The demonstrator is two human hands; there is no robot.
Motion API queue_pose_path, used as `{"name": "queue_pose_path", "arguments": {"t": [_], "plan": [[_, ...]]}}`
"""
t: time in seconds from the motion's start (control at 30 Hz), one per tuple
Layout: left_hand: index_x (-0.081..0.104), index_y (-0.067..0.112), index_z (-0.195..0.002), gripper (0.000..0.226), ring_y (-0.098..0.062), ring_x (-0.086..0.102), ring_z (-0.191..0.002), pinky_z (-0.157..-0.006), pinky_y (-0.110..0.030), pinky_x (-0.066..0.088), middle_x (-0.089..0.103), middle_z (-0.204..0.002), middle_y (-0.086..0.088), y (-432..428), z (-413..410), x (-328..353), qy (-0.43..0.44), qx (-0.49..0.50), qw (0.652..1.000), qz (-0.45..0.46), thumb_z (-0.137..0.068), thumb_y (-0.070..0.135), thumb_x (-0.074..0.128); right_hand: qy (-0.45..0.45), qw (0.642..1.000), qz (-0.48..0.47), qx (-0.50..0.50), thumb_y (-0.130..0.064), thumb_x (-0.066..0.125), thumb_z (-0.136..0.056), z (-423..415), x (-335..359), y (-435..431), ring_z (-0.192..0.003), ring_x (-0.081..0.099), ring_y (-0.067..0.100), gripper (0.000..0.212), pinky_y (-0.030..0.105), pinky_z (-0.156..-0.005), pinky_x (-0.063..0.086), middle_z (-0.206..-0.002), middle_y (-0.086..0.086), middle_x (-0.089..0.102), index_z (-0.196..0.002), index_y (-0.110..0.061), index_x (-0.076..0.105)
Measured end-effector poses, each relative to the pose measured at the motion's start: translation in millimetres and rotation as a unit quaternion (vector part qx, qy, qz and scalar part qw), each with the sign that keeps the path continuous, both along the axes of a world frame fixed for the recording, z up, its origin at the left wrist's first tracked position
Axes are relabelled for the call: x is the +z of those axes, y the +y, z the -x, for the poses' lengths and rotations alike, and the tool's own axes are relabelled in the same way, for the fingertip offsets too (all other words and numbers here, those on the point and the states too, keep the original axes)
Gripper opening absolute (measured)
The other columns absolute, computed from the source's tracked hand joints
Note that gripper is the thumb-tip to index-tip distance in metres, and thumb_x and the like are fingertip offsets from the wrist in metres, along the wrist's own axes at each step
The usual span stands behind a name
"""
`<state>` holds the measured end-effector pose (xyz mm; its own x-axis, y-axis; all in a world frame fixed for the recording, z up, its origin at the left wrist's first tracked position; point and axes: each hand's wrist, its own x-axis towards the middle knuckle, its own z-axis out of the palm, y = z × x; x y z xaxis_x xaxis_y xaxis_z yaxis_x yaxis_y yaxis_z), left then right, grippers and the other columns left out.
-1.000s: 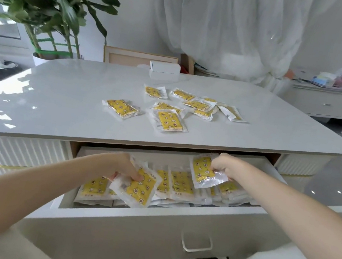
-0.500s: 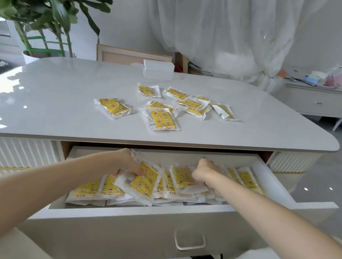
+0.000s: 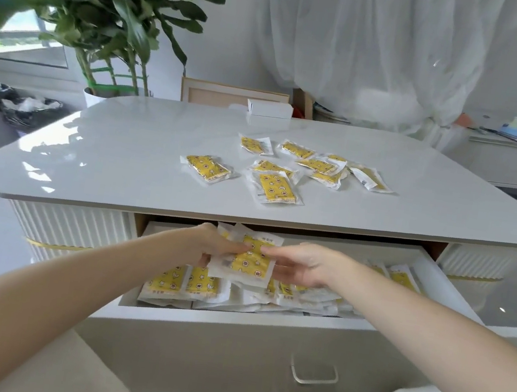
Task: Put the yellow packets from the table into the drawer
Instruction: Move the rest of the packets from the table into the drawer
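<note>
Yellow packet (image 3: 249, 260) is held over the drawer (image 3: 231, 324), its 9 o'clock edge clamped by left hand (image 3: 209, 245) fingers. Right hand (image 3: 302, 264) fingers are at 3 o'clock; grip cannot be told. Best laid flat on the stack (image 3: 183, 285) at 6 o'clock. More packets (image 3: 271, 187) are left on the counter (image 3: 123, 148), 12 o'clock.

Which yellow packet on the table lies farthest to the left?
The lone packet left of the cluster on the table; all the others lie further right, and none touches it.

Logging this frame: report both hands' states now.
Left hand: holding a yellow packet over the drawer.
Right hand: touches that packet; grip cannot be told.
</note>
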<state>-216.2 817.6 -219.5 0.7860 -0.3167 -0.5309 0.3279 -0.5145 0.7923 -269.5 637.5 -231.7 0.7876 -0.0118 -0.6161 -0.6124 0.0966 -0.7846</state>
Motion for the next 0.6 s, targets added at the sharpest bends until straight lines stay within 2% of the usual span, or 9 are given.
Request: {"name": "queue_pose_path", "arguments": {"t": [0.07,0.13,0.2,0.27,0.37,0.47,0.53,0.6], "plan": [[0.061,0.007,-0.11,0.06,-0.023,0.07,-0.095,-0.087,-0.04,0.056,0.072,-0.104,-0.008,4.0,-1.6,-0.7,-0.021,0.012,1.0,-0.006,-0.065,0.04,0.083,-0.006,1.0,0.01,-0.004,-0.012,0.066,-0.088,-2.5,-4.5,11.4,-0.067,0.067,0.015,0.005,0.026,-0.063,0.058,-0.067,0.003,0.071,-0.089,-0.009,0.062],[0.061,0.007,-0.112,0.058,-0.026,0.069,-0.097,-0.088,-0.043,0.056,0.07,-0.106,-0.009,8.4,-5.9,-3.2,-0.031,0.024,0.999,-0.012,-0.068,0.038,0.082,-0.004,1.0,0.023,-0.008,-0.013,0.064,-0.09,-6.0,-7.7,18.8,-0.07,0.063,0.016,0.008,0.028,-0.067,0.054,-0.07,0.003,0.068,-0.085,-0.01,0.058],[0.057,0.007,-0.121,0.057,-0.029,0.067,-0.102,-0.09,-0.047,0.054,0.068,-0.112,-0.011,14.9,-12.6,-7.1,-0.017,0.024,0.999,-0.011,-0.073,0.026,0.08,0.011,0.999,0.049,-0.009,-0.012,0.063,-0.091,-11.1,-10.1,22.0,-0.07,0.06,0.017,0.01,0.028,-0.064,0.051,-0.078,0.004,0.063,-0.084,-0.011,0.056],[0.051,0.008,-0.129,0.056,-0.027,0.065,-0.105,-0.089,-0.042,0.055,0.064,-0.117,-0.012,22.7,-20.0,-11.9,-0.007,0.014,0.999,-0.041,-0.078,0.013,0.075,0.028,0.995,0.095,-0.016,-0.009,0.062,-0.092,-15.4,-11.9,23.2,-0.07,0.06,0.019,0.008,0.03,-0.06,0.05,-0.082,0.007,0.061,-0.088,-0.008,0.055],[0.045,0.01,-0.132,0.054,-0.02,0.061,-0.096,-0.088,-0.038,0.052,0.061,-0.123,-0.014,37.8,-30.9,-20.7,0.005,0.011,0.996,-0.086,-0.084,0.003,0.067,0.053,0.985,0.166,-0.019,-0.007,0.058,-0.093,-24.1,-17.4,24.5,-0.068,0.06,0.021,0.009,0.033,-0.064,0.053,-0.083,0.01,0.061,-0.088,-0.004,0.052],[0.05,0.008,-0.115,0.029,-0.021,0.053,-0.088,-0.085,-0.032,0.05,0.06,-0.113,-0.011,55.0,-42.2,-26.3,-0.006,0.017,0.99,-0.138,-0.087,-0.001,0.057,0.067,0.974,0.214,-0.017,-0.007,0.056,-0.094,-36.5,-19.8,25.9,-0.077,0.06,0.022,0.01,0.034,-0.075,0.055,-0.096,0.012,0.062,-0.087,-0.003,0.051],[0.05,0.008,-0.099,0.016,-0.021,0.051,-0.084,-0.073,-0.026,0.046,0.054,-0.101,-0.009,63.5,-45.0,-28.6,-0.004,0.017,0.988,-0.152,-0.09,-0.005,0.05,0.069,0.967,0.244,-0.008,-0.006,0.055,-0.095,-42.0,-17.1,30.6,-0.071,0.06,0.02,0.01,0.033,-0.07,0.056,-0.089,0.011,0.061,-0.087,-0.002,0.051],[0.043,0.009,-0.103,0.021,-0.02,0.052,-0.083,-0.071,-0.027,0.048,0.052,-0.1,-0.009,69.0,-46.9,-34.3,-0.02,0.013,0.987,-0.16,-0.09,-0.007,0.048,0.07,0.958,0.279,0.009,-0.006,0.054,-0.096,-44.5,-16.3,37.5,-0.064,0.058,0.019,0.006,0.033,-0.068,0.056,-0.079,0.01,0.058,-0.092,-0.001,0.052]]}}
